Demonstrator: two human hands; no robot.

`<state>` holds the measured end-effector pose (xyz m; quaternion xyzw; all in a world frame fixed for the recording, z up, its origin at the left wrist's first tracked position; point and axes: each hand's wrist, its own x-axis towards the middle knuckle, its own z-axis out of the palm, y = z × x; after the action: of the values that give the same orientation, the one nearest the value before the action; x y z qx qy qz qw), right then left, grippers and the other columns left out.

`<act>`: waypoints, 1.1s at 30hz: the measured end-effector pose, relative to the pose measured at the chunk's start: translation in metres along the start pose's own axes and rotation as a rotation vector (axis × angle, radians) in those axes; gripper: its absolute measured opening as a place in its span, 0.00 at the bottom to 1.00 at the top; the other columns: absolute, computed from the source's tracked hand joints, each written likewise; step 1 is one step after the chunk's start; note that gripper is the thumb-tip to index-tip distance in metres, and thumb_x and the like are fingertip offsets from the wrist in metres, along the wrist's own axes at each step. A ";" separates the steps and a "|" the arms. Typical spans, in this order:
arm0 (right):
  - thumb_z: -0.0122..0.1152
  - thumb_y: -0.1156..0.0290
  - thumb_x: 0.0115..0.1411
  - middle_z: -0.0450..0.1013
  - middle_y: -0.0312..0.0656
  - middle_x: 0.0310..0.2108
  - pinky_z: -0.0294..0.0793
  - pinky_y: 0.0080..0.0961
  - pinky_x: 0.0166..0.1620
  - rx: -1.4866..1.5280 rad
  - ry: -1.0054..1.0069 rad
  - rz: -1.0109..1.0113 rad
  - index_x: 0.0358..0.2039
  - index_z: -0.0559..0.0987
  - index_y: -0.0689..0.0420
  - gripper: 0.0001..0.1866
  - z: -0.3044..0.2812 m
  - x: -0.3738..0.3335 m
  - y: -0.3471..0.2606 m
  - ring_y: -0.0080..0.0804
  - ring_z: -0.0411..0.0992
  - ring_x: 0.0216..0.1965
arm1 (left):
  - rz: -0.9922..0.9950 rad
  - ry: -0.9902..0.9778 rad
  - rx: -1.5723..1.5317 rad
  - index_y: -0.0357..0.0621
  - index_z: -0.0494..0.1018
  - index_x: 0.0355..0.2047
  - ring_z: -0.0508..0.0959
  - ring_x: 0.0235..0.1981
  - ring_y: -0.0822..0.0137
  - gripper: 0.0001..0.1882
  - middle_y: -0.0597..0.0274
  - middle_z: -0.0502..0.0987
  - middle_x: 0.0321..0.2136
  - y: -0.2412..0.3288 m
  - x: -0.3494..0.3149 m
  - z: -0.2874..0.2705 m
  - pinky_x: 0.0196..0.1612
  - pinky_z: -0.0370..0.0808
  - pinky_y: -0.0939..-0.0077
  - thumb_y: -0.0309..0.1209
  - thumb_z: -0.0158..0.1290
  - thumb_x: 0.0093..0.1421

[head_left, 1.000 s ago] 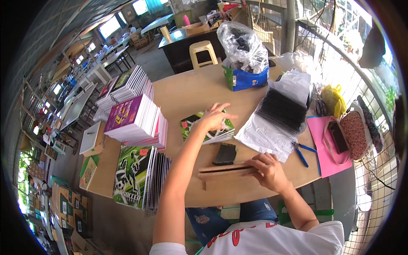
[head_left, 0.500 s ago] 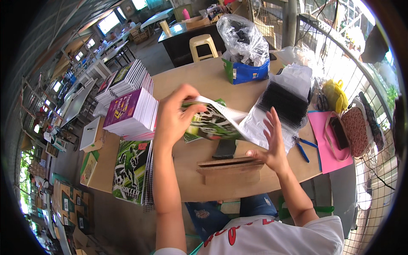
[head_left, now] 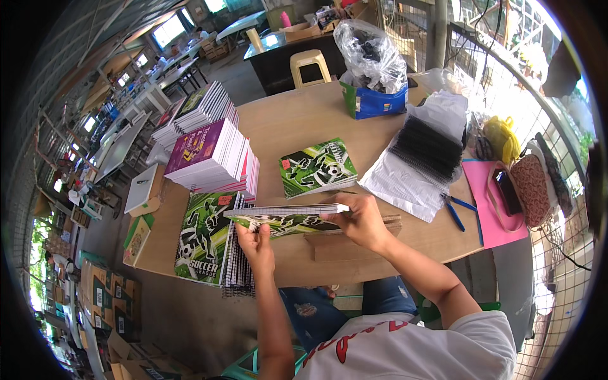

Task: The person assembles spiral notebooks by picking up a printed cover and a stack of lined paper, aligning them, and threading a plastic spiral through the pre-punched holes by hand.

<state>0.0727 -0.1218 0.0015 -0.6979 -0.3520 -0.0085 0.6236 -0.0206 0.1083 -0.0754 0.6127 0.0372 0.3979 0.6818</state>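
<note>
Both my hands hold a notebook (head_left: 288,223) with a green, black and white soccer cover, its white page edges turned upward. My left hand (head_left: 256,250) pinches its left end, and my right hand (head_left: 362,221) grips the right end. Just beneath and to the right stands a slotted wooden block (head_left: 342,247) near the table's front edge, partly hidden by my right hand. Beyond the held notebook, a small pile of matching notebooks (head_left: 316,168) lies flat. To the left, wire-bound soccer notebooks (head_left: 204,240) are stacked with their black coils facing right.
Tall piles of purple-covered books (head_left: 199,149) stand at the left. On white plastic sheeting (head_left: 399,187) lie black binding wires (head_left: 427,149), with blue-handled pliers (head_left: 457,212) beside them. Farther right are a pink sheet (head_left: 491,202) and a patterned pouch (head_left: 529,174). A blue box (head_left: 380,104) holds plastic bags.
The notebook has moved left and toward me, and now its page edges face up. My right hand, open and apart before, has closed on it; my left hand has shifted lower.
</note>
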 end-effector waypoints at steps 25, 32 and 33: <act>0.68 0.66 0.54 0.73 0.45 0.44 0.71 0.41 0.50 -0.678 0.295 0.244 0.36 0.83 0.59 0.12 -0.151 0.000 0.178 0.41 0.72 0.49 | -0.054 -0.172 0.150 0.34 0.64 0.58 0.69 0.53 0.66 0.29 0.56 0.70 0.54 -0.055 -0.066 0.037 0.60 0.66 0.69 0.49 0.45 0.74; 0.72 0.67 0.50 0.70 0.35 0.43 0.67 0.46 0.43 -1.257 0.360 -0.021 0.26 0.85 0.53 0.05 -0.166 0.035 0.207 0.37 0.67 0.49 | 0.490 0.134 0.567 0.36 0.64 0.64 0.69 0.60 0.57 0.32 0.50 0.69 0.59 0.020 -0.068 0.097 0.67 0.55 0.52 0.47 0.51 0.70; 0.73 0.64 0.49 0.70 0.33 0.43 0.67 0.47 0.45 -1.207 0.393 0.026 0.22 0.84 0.55 0.09 -0.169 0.033 0.191 0.37 0.67 0.49 | 0.662 0.120 0.706 0.41 0.67 0.64 0.68 0.62 0.55 0.30 0.49 0.68 0.62 0.037 -0.071 0.109 0.68 0.52 0.50 0.46 0.53 0.69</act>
<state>0.2660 -0.2492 -0.1110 -0.9163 -0.1555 -0.3258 0.1736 -0.0287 -0.0237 -0.0477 0.7615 0.0124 0.5910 0.2658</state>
